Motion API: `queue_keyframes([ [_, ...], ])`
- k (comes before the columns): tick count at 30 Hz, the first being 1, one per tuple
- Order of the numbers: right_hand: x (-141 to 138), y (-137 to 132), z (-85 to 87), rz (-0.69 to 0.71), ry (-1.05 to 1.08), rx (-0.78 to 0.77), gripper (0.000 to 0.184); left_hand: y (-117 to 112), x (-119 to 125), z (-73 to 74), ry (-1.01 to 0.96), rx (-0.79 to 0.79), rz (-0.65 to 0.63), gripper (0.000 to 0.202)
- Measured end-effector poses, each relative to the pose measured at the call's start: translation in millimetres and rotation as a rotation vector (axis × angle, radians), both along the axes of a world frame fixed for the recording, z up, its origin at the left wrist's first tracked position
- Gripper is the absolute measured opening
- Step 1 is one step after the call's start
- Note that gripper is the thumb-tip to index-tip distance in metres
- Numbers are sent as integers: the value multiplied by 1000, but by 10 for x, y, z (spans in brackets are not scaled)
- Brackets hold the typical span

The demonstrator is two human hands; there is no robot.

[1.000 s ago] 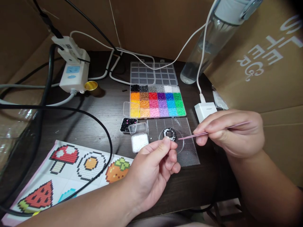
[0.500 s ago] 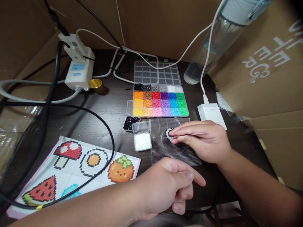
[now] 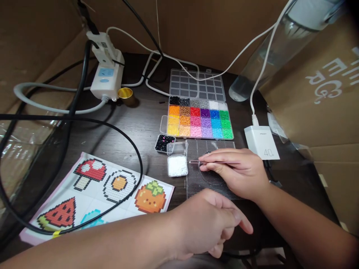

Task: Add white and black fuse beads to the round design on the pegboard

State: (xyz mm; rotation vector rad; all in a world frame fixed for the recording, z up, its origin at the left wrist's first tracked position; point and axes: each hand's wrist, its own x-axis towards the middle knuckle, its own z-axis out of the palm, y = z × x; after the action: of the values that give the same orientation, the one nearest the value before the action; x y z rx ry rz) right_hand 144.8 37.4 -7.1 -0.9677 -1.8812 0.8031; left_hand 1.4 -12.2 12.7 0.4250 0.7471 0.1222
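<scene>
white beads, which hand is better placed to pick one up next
Likely the right hand: it holds tweezers, their tips near the white beads. The left hand shows no tool and is farther off.

A: Tweezers (image 3: 215, 162) and pegboard (image 3: 198, 181)?
B: Pink; transparent with a fine dotted grid.
A: Next?
B: White beads (image 3: 177, 165); black beads (image 3: 165, 143) flecked with pink.
A: Pattern sheet (image 3: 92, 203)?
B: White, pink-edged; pixelated motifs (image 3: 91, 170), several outlined in black.

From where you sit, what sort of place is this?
Probably a craft desk, judging by the sorted multicoloured beads, the clear pegboard and the pixel-art pattern sheet.
</scene>
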Motion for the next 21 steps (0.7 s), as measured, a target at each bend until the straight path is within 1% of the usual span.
queue_keyframes([
  [5,3,8,-10,-8,-10,-8,18,-6,11,-15,39,15,-5,21],
  [9,21,14,-4,-18,-34,-7,16,3,12,-24,57,15,-16,23],
  [13,31,10,7,-39,-46,-43,15,24,-5,-37,37,34,-52,22],
  [18,28,1,-15,-1,-51,-55,17,34,-7,-54,31,48,-66,22],
  [21,28,4,-21,-9,-52,-53,17,33,-1,-57,26,47,-69,22],
])
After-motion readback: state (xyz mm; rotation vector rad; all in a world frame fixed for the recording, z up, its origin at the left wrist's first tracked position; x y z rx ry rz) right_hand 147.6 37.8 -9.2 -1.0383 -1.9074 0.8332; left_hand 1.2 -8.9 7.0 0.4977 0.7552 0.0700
